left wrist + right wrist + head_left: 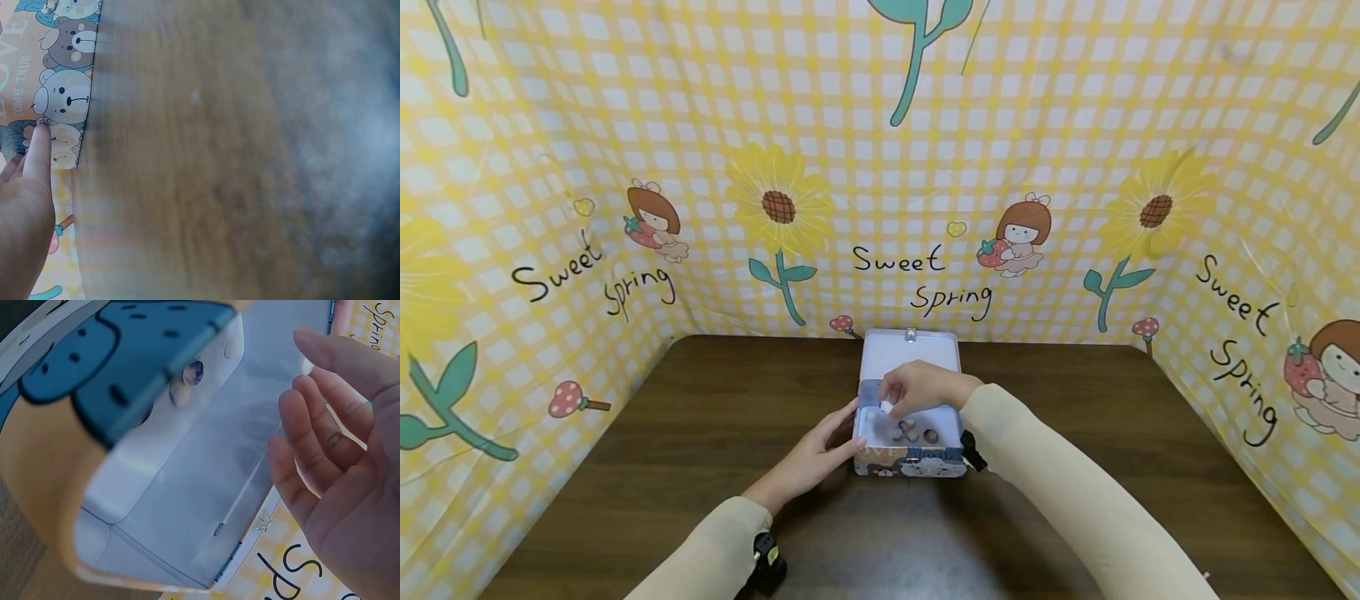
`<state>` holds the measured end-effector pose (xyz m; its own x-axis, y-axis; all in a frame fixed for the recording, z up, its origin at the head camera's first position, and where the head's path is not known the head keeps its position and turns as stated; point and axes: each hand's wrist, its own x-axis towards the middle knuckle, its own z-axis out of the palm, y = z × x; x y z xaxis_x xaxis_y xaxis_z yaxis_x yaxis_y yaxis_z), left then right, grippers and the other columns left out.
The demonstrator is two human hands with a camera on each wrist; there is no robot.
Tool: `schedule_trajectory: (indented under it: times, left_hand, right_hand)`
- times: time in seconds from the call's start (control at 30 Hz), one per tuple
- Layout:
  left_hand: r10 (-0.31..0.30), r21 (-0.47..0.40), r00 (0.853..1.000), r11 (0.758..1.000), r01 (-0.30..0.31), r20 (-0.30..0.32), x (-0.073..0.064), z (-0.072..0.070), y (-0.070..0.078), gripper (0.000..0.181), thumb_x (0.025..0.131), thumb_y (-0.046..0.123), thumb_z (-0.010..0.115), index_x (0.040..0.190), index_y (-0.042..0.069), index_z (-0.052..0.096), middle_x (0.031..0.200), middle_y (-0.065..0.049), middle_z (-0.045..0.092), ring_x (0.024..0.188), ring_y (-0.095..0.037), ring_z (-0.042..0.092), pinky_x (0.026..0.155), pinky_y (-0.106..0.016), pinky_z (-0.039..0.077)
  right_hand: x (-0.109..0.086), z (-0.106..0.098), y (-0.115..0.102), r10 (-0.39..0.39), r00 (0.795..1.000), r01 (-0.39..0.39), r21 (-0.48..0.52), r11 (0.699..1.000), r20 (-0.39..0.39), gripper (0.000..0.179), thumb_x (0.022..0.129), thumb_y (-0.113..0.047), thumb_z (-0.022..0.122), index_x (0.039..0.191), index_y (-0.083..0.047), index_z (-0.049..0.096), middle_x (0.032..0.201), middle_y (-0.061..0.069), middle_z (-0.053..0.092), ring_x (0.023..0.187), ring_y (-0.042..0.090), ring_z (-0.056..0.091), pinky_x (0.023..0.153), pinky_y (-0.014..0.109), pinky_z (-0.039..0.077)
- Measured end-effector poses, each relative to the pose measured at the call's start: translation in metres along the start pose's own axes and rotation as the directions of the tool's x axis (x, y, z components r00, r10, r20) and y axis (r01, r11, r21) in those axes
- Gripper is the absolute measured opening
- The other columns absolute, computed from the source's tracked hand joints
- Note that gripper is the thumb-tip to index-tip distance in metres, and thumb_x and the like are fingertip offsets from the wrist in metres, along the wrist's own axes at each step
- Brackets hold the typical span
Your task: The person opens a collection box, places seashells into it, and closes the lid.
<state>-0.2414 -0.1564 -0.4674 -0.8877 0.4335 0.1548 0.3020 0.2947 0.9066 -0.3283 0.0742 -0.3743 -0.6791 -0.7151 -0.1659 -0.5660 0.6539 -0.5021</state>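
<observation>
An open tin box [870, 423] with a bear-print outside and pale inside stands on the table, its lid [895, 354] raised at the back. Over the box, my right hand [917, 387] pinches a small white piece [886, 407] between thumb and fingertips; its kind is hard to make out. My left hand [816, 454] rests along the box's left side, fingers extended, with the thumb at the front left corner. Inside lie several small rounded pieces, pale and dark, among them a dark shiny one [194, 373] and a beige one [179, 394].
The brown wooden table [700, 417] reaches back to a yellow checked cloth [820, 100] that hangs behind and on both sides. A silvery clasp [912, 335] sits at the lid's top edge. Black devices are strapped to both wrists.
</observation>
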Motion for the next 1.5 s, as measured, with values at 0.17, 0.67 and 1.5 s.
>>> schedule_trajectory:
  times: [0.17,0.67,1.5]
  left_hand:
    - [0.009,-0.005,1.0,1.0,-0.009,-0.002,0.0,0.0,-0.001,0.069,0.104,0.025,0.059,0.16,0.009,0.024,0.156,-0.023,0.03,0.14,-0.041,0.036,0.106,-0.055,0.039]
    - [-0.008,-0.006,1.0,1.0,0.008,-0.007,0.001,0.0,-0.001,0.069,0.103,0.026,0.06,0.16,0.012,0.024,0.156,-0.023,0.03,0.14,-0.039,0.037,0.106,-0.056,0.038]
    - [-0.027,0.004,1.0,1.0,0.027,-0.016,0.001,0.001,0.0,0.07,0.102,0.027,0.062,0.16,0.011,0.025,0.156,-0.02,0.032,0.14,-0.037,0.038,0.106,-0.055,0.038]
  right_hand:
    - [0.001,0.001,-0.001,-0.002,1.0,0.002,0.002,1.0,0.004,0.028,0.088,-0.014,0.079,0.114,-0.008,0.071,0.093,-0.003,0.066,0.086,0.013,0.06,0.081,0.031,0.051]
    - [-0.007,0.001,0.0,-0.003,1.0,0.003,0.045,0.999,0.003,0.028,0.088,-0.013,0.079,0.114,-0.006,0.07,0.092,-0.004,0.066,0.087,0.013,0.062,0.083,0.034,0.051]
    - [-0.05,-0.012,0.028,-0.074,0.995,0.08,0.085,0.993,-0.067,0.023,0.092,-0.016,0.075,0.114,-0.011,0.07,0.091,-0.006,0.065,0.087,0.011,0.063,0.078,0.03,0.053]
